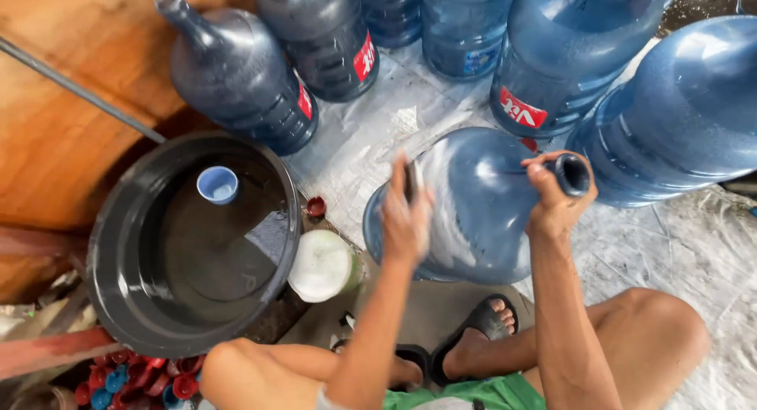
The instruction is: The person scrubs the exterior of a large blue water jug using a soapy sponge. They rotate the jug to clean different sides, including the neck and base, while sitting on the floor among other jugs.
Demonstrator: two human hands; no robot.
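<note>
- The right hand (556, 197) clenches the neck of a tilted blue water jug (473, 205) lying on the floor.
- The left hand (404, 221), blurred, clasps a dark object against the jug's side.
- A black basin (118, 252) holds a blue cup (217, 184).
- More jugs (568, 55) stand behind.

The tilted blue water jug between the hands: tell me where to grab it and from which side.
Take the tilted blue jug by its neck, coming from the right, where the right hand already wraps it. The neck is narrow enough for one grip and points right, while the body is wide, round and smooth. The left hand steadies the body's left side.
</note>
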